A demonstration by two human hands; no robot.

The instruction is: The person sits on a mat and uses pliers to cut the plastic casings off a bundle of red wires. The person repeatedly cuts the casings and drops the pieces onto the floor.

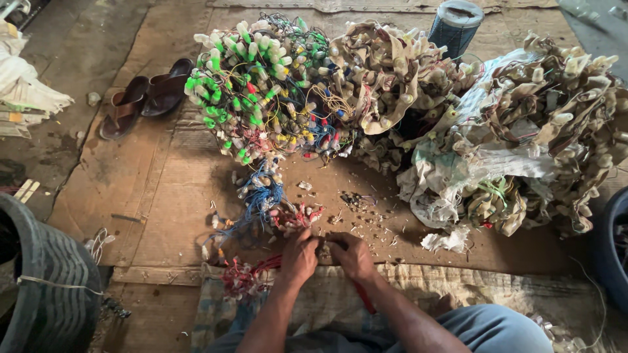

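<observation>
Both hands are meeting low in the near centre: the left hand (299,256) and right hand (353,256) are pinching a strand of red wiring (252,269) on the floor mat (418,287), fingers closed narrow. It looks light, limp and tangle-prone, best gripped by its caps.

One head-worn camera looks steeply down and forward from above the seated person's knees, close over the hands (327,255), facing across the cardboard-covered floor (163,189) toward the wire heap (275,91) farther off.
</observation>
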